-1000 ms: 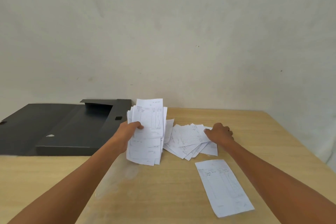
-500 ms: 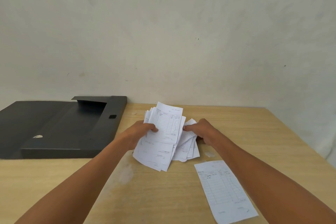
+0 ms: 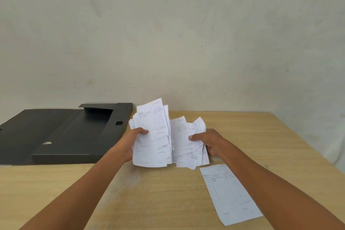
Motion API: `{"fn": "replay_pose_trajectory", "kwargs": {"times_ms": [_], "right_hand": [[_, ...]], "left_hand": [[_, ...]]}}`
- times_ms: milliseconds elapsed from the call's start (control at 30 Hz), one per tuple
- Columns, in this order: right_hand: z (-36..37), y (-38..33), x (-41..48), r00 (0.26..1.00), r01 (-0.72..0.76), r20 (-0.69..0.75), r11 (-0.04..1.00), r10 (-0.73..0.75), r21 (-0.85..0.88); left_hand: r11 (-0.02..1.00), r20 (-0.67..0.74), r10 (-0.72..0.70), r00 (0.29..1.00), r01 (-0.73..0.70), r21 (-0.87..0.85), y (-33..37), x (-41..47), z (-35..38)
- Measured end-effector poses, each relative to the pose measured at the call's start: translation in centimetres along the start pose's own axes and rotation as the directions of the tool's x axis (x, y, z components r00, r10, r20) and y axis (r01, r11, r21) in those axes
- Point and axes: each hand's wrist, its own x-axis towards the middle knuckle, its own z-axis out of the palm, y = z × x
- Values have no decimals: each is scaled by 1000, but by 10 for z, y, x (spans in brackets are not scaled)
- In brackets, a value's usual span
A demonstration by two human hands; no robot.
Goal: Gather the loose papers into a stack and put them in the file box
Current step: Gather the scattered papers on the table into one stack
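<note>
My left hand grips a thick bundle of white printed papers, held upright above the table's middle. My right hand grips a second, messier bundle of papers just to the right, its edges touching the first bundle. One single printed sheet lies flat on the table near my right forearm. The black file box lies open on the left of the table, its lid folded out flat to the left.
The light wooden table ends at a right edge near the wall. A plain pale wall stands right behind the table and the box.
My right hand swept the spread papers together and lifted them off the table. Both bundles have come close side by side, raised higher. The single sheet has stayed put.
</note>
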Motion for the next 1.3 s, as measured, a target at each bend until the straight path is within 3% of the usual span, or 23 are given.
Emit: {"fn": "replay_pose_trajectory", "kwargs": {"times_ms": [200,400,667,767,867,1067,1167,1300], "right_hand": [[-27,-13,-14,992,123,0,983,-124,138],[-25,-30,-31,970,179,104,935,-220,307],[13,-17,-56,948,317,27,947,-316,-51],[13,-14,-60,960,261,99,965,-260,4],[7,-15,-61,976,217,30,976,-216,-27],[10,-11,-67,924,371,-12,906,-381,-202],[12,-12,-70,867,440,-89,839,-489,-321],[5,-17,-76,854,428,-165,847,-493,-315]], "left_hand": [[985,-139,172,975,-172,13,9,-9,-5],[963,23,256,966,-257,75,5,-30,20],[956,298,242,923,-279,87,-10,-59,54],[954,264,242,934,-279,112,-18,-58,48],[957,229,258,938,-281,70,-19,-59,39],[965,388,147,910,-219,148,-21,-63,38],[964,391,150,908,-222,145,-25,-63,38],[974,387,131,913,-192,122,-27,-60,31]]}}
